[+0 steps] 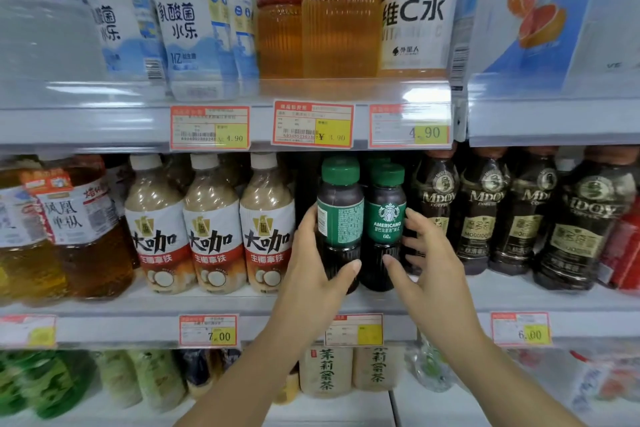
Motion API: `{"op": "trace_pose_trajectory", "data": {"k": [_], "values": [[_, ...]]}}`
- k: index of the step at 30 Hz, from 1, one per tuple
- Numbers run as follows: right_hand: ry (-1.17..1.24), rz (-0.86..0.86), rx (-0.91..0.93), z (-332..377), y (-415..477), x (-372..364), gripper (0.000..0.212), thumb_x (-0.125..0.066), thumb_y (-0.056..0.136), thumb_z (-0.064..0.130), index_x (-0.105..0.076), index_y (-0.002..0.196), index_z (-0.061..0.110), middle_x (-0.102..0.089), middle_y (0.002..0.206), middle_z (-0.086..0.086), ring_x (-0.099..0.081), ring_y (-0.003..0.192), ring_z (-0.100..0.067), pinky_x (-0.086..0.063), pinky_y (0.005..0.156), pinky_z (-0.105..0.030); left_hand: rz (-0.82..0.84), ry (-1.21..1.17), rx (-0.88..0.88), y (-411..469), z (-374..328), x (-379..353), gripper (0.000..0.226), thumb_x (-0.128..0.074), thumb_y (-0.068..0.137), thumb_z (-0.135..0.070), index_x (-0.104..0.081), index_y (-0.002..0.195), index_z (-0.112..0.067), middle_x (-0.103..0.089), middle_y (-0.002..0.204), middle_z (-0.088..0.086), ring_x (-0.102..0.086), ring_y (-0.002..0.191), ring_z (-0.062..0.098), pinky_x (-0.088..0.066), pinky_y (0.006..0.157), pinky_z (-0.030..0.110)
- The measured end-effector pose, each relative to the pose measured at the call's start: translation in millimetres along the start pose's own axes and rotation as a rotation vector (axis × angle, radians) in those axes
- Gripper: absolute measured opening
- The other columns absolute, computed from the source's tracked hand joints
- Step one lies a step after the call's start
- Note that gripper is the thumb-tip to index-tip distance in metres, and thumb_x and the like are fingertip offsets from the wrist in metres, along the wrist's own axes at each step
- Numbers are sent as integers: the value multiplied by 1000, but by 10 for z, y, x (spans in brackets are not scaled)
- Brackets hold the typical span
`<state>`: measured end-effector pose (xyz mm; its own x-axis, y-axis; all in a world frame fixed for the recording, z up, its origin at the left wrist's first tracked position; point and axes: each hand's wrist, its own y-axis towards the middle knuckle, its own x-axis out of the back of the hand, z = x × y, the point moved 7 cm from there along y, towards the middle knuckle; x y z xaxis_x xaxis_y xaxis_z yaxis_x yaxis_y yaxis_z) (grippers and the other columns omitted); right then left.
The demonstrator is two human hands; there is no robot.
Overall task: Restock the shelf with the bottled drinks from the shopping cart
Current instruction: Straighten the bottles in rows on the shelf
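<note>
- Head view: my left hand grips a green-capped coffee bottle. My thumb lies across its dark lower front and my fingers wrap its outer side.
- My right hand holds the Americano bottle, thumb on the lower front, fingers spread round its far side.
- The two bottles touch between my hands and appear to stand at the front of the shelf.
- The left-hand bottle shows its printed back, while the other faces logo out. I'd twist the left one until its logo faces me.
- Milk coffee bottles stand just outside my left fingers, and dark coffee bottles just beyond my right. With so little room, I'd slide the pair straight back, bases flat.
- More green caps sit beyond my fingertips, so I'd push gently to avoid toppling them.
- The cart is out of sight.
</note>
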<state>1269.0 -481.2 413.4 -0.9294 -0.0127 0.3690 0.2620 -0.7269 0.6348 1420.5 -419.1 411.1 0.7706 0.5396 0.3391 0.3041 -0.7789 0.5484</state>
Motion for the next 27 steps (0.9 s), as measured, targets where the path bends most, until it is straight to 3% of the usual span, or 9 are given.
{"op": "trace_pose_trajectory", "data": {"k": [2,4,6,10,13,15,19,23,27], "values": [[13,7,1,-24,10,-14,66,-66,84,13,-34,138,32,-48,129,13,-51,112,-2,-44,82,-11,3,66,8,-4,3,-36,89,-71,80,-19,-11,142,-44,-33,142,-16,-30,127,-11,-30,107,15],[30,11,12,-18,13,-21,67,-66,83,13,-33,137,36,-48,129,13,-51,113,-2,-45,88,-19,2,118,26,-19,-18,-71,94,-73,78,-22,-9,143,-42,-29,136,-17,-32,111,-19,-28,89,0],[36,11,17,0,12,-26,68,-66,83,13,-31,133,42,-48,127,16,-49,113,0,-46,91,-25,-15,181,39,-34,-30,-90,96,-74,76,-28,-7,143,-41,-27,128,-16,-35,104,-11,-33,82,8],[52,15,25,62,24,-37,73,-65,84,11,-24,124,56,-40,122,33,-45,116,6,-44,97,-26,9,225,32,-77,-23,-72,96,-71,79,-31,-2,145,-41,-28,134,-13,-37,119,0,-36,88,22],[70,42,-10,28,37,-82,71,-65,84,10,-27,134,42,-41,123,30,-45,119,1,-43,103,-32,68,164,62,-104,48,-59,91,-63,84,-24,2,145,-45,-33,146,-14,-36,130,1,-37,106,32],[59,42,-29,6,40,-102,73,-66,83,10,-26,139,35,-45,126,21,-46,120,-3,-43,103,-36,48,160,89,-110,97,-32,90,-63,86,-23,1,144,-48,-37,146,-11,-40,131,5,-40,107,38],[52,42,-30,14,40,-107,74,-66,84,10,-23,137,39,-46,126,16,-47,120,-4,-44,102,-38,-30,191,99,-105,100,-12,87,-68,82,-27,-9,145,-40,-36,137,-8,-44,122,5,-41,102,29],[52,44,-42,-9,41,-122,73,-66,84,9,-26,140,34,-48,128,14,-47,120,-4,-44,102,-39,-59,272,56,-82,12,-47,82,-68,83,-31,-13,145,-35,-30,130,-8,-30,100,-12,-32,84,15],[15,44,-38,-32,48,-145,74,-65,84,10,-24,143,29,-48,137,6,-45,126,-9,-43,103,-42,-33,282,80,0,35,-108,88,-68,83,-30,-9,147,-30,-28,141,-3,-35,125,5,-36,96,24]]}}
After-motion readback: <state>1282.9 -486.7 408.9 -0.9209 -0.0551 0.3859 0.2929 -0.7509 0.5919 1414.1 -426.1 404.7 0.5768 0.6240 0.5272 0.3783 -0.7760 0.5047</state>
